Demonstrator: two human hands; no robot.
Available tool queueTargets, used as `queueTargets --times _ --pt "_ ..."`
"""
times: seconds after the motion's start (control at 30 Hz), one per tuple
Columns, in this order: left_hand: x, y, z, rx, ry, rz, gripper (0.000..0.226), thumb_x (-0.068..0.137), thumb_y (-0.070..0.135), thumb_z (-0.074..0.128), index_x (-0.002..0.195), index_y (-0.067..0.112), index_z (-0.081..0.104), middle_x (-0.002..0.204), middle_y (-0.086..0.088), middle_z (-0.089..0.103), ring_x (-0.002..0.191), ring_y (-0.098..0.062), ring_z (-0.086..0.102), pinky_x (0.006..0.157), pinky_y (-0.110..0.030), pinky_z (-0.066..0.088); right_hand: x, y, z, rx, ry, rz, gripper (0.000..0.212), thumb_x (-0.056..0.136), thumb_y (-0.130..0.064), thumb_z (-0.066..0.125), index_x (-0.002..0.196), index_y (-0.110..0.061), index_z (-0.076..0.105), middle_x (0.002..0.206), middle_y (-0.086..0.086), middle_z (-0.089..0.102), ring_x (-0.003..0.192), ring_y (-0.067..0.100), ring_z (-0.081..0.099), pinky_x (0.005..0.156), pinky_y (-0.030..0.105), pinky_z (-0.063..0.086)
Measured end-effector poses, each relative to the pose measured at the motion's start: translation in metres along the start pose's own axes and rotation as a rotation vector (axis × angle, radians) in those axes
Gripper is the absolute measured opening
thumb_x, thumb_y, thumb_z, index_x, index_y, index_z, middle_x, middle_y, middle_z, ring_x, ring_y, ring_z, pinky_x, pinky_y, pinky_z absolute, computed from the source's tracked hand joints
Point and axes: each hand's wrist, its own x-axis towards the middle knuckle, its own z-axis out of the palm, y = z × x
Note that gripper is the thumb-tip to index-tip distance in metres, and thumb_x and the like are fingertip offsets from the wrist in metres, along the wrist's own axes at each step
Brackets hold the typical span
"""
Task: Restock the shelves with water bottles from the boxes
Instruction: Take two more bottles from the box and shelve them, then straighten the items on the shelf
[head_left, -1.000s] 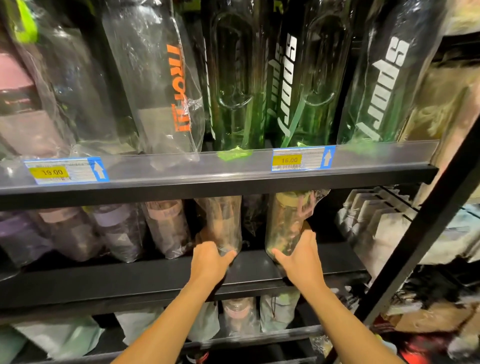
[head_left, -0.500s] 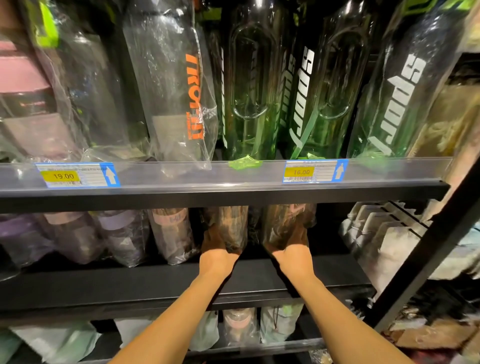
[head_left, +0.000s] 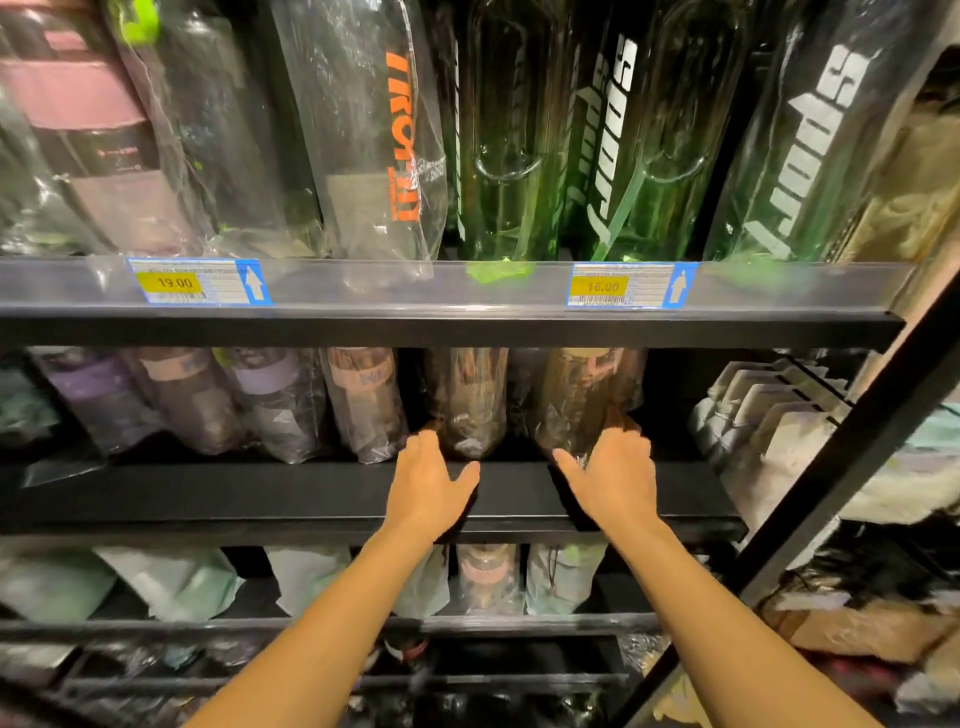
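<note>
On the middle shelf (head_left: 260, 493), left hand (head_left: 431, 483) and right hand (head_left: 618, 478), fingers loosely spread, touch two placed bottles (head_left: 470, 400); more restocking likely remains.

A single wide-angle view, worn on the person's head, faces forward and slightly down at a black rack from arm's reach. The middle shelf (head_left: 260, 493) crosses the centre of the frame. Both forearms rise from the bottom edge to it, the left hand (head_left: 431, 483) and right hand (head_left: 613, 478) at its front. Above the middle shelf, the upper shelf rail (head_left: 415, 291) spans the frame, and the tall bottles (head_left: 623, 156) on it are cut by the top edge. Below the middle shelf a lower shelf (head_left: 519, 621) shows. To its right a black upright (head_left: 831, 493) slants steeply.
</note>
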Motion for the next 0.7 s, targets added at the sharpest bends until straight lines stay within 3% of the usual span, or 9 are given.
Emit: queueTargets --times 0.07,0.17,0.33,0.63,0.7 --pt "-0.020 -0.008 -0.006 0.041 -0.032 0.024 0.072 0.099 0.045 0.062 0.155 0.009 0.033 0.157 -0.008 0.038 0.143 -0.029 0.037 0.111 -0.040 0.039 -0.015 0.002 -0.001 -0.079 -0.012 -0.032 0.067 0.093 -0.063 0.060 0.125 -0.005 0.052 0.123 0.015 0.055 0.112 0.033 0.054 0.085 0.040 0.050" --pt "-0.051 -0.025 -0.017 0.191 -0.049 0.013 0.065 0.097 0.049 0.063 0.149 0.015 0.042 0.150 -0.006 0.046 0.136 -0.030 0.042 0.103 -0.043 0.046 -0.042 -0.003 -0.001 -0.174 -0.141 -0.039 0.080 0.096 -0.061 0.054 0.150 -0.006 0.032 0.150 0.015 0.040 0.129 0.036 0.046 0.098 0.043 0.045" --pt "-0.103 -0.069 -0.034 0.377 -0.097 0.050 0.053 0.098 0.051 0.056 0.137 0.016 0.047 0.142 -0.006 0.050 0.130 -0.031 0.045 0.099 -0.043 0.045 -0.105 -0.034 -0.004 -0.227 -0.250 -0.103 0.080 0.098 -0.060 0.050 0.155 -0.009 0.025 0.155 0.014 0.035 0.136 0.037 0.039 0.106 0.046 0.040" --pt "-0.202 -0.217 -0.110 0.585 -0.108 0.030 0.049 0.098 0.057 0.043 0.129 0.020 0.054 0.127 -0.003 0.058 0.121 -0.027 0.054 0.099 -0.039 0.044 -0.265 -0.154 0.022 -0.296 -0.360 -0.299 0.066 0.100 -0.056 0.046 0.148 -0.012 0.036 0.148 0.012 0.041 0.135 0.035 0.040 0.107 0.044 0.040" --pt "-0.233 -0.249 -0.130 0.574 -0.084 0.095 0.051 0.093 0.048 0.039 0.115 0.010 0.064 0.107 -0.009 0.064 0.101 -0.032 0.063 0.084 -0.042 0.052 -0.297 -0.180 0.031 -0.311 -0.389 -0.323 0.065 0.099 -0.057 0.046 0.145 -0.012 0.038 0.146 0.012 0.042 0.132 0.035 0.043 0.105 0.044 0.041"
